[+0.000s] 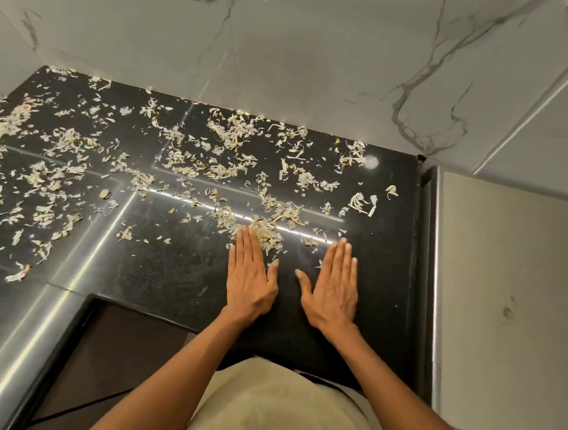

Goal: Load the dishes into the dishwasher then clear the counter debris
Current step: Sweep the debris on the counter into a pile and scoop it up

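Black polished stone counter carries pale dry peel debris, scattered mostly beyond and left of the hands. Left hand and right hand lie flat, fingers straight, grasping nothing. Risk: light flakes slip between the fingers or sweep off the counter's near edge.

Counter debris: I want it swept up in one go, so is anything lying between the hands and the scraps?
Nothing visible. The left hand already touches a scrap pile; only bare black counter separates the right hand from it.
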A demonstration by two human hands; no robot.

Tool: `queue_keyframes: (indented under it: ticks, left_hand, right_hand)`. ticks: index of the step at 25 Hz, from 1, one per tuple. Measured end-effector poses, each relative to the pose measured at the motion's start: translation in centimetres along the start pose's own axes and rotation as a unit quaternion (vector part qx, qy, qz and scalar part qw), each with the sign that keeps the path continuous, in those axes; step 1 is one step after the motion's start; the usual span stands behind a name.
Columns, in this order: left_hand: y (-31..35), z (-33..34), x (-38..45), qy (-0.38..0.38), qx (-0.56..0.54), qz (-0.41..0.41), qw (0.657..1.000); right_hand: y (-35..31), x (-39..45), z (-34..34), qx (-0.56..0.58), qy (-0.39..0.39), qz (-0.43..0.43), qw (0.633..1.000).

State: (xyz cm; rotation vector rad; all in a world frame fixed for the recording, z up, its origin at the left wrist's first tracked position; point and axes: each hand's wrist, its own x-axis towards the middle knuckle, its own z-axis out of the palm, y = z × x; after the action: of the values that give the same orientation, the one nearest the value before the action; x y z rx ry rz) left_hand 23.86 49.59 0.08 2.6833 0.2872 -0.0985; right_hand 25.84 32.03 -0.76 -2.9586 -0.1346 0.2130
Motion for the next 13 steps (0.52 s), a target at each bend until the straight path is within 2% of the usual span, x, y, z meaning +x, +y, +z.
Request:
queue_keyframes:
  ticks: [4, 6, 10, 13]
  left_hand:
    - [-0.5, -1.2, 2.0, 0.002, -0.120, 0.029, 0.992]
    - [-1.6, -2.1, 2.0, 0.023, -0.131, 0.029, 0.991]
    - [-4.8, -3.2, 0.2, 0.094, -0.164, -0.032, 0.981]
    - [-7.7, -3.5, -1.5, 0.141, -0.175, -0.069, 0.972]
  right_hand:
    - [-4.7, 4.6, -0.2, 0.015, -0.023, -0.068, 0.997]
    - [-6.6, 6.8, -0.3, 0.021, -0.030, -0.102, 0.994]
    - [-8.1, 7.8, -1.0, 0.065, -0.026, -0.148, 0.987]
    - [-9.0, 3.9, -1.4, 0.103, -0.031, -0.280, 0.954]
